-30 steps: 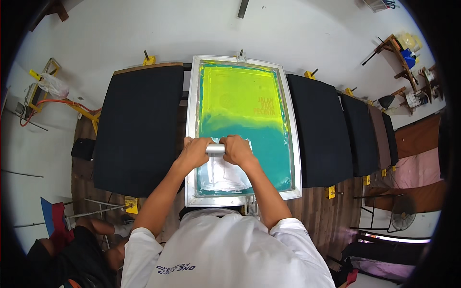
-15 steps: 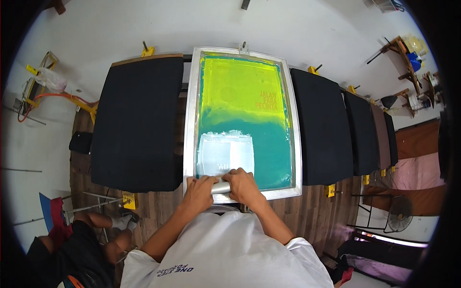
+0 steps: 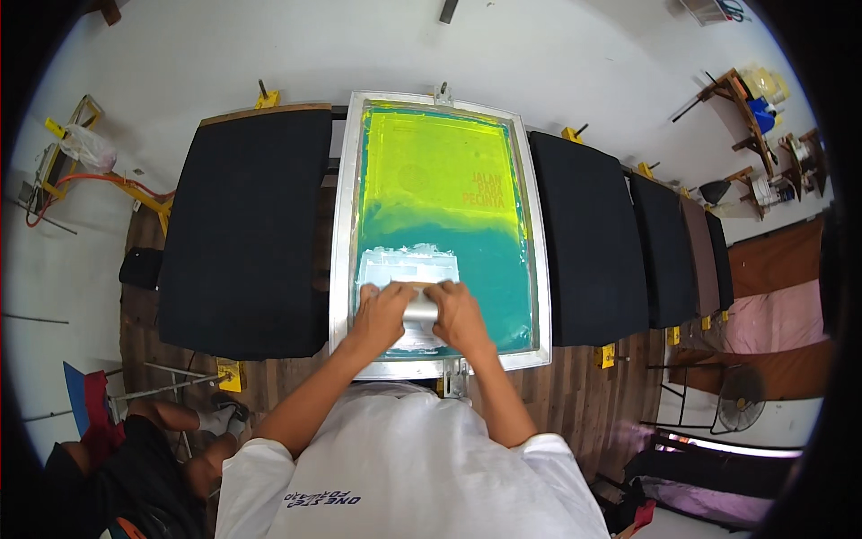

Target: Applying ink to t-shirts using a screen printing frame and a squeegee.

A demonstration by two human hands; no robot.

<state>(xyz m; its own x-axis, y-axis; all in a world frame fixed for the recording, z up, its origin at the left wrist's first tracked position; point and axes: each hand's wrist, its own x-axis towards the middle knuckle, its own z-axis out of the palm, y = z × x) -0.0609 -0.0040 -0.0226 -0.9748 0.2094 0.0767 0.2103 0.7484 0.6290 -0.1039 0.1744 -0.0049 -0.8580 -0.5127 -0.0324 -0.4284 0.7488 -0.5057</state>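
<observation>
My left hand and my right hand grip either end of a silver squeegee with a wooden edge. It is over the lower part of a screen in an aluminium frame. The screen's upper half is bright yellow-green with faint reddish lettering, and the lower half is teal. White ink lies in a rough rectangle around the squeegee, partly hidden by my hands.
Black-covered boards stand left and right of the screen, with yellow clamps and a brown board further right. Someone's legs are at lower left. A fan stands lower right; wall shelves hold containers.
Both hands and the squeegee first moved toward me to the screen's near edge, then partway back up over the white ink. The view has shifted slightly.
</observation>
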